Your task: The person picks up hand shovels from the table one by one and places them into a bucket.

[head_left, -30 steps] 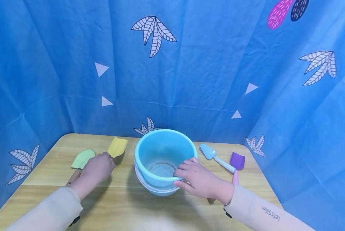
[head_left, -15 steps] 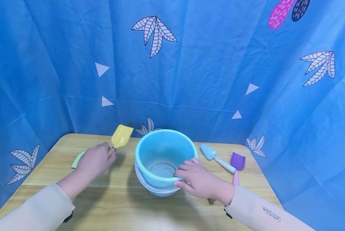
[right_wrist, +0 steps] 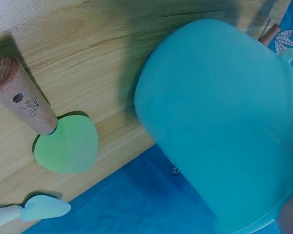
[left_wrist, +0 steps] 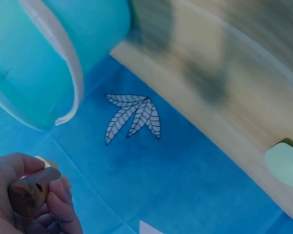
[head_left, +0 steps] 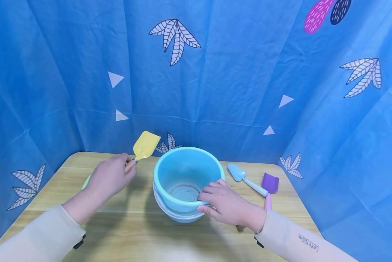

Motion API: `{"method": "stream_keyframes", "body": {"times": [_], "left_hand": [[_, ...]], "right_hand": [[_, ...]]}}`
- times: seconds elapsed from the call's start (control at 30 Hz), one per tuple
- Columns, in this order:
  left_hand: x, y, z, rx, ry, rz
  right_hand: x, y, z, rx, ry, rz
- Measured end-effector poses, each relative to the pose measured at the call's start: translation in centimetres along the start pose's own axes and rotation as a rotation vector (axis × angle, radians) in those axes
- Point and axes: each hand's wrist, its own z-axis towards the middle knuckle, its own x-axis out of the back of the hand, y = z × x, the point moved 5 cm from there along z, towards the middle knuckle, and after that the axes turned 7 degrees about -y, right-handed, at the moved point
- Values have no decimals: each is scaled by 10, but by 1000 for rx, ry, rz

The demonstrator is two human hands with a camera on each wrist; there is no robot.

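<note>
Yellow shovel (head_left: 143,150) is rising and shifting toward the blue bucket (head_left: 183,167), just left of its rim (head_left: 155,178). Left hand (head_left: 111,175) is wrapping curled fingers round the wooden handle (head_left: 130,166), leaving the blade (head_left: 147,143) free; right hand (head_left: 227,202) is pinching the near-right rim, probably steadying it.

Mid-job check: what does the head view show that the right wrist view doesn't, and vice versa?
Head only: the left hand, the blade of its yellow shovel, and the purple blade.
Right wrist only: the full green blade at the end of a thick wooden handle, near the blue trowel.
Both: the bucket, the right hand (just a sliver in the wrist view), the blue trowel and the table.
</note>
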Motion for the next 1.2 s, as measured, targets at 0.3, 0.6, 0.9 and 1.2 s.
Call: {"method": "stream_keyframes", "body": {"times": [0.3,0.6,0.9,1.2], "left_hand": [[10,19,3,-40,17,22],[16,45,7,-125,6,9],[13,55,11,-239,3,47],[11,67,12,-308,-31,76]], "right_hand": [[0,0,0,0,4,15],[0,-1,0,2,4,27],[0,-2,0,0,4,22],[1,-2,1,-11,-2,22]]}}
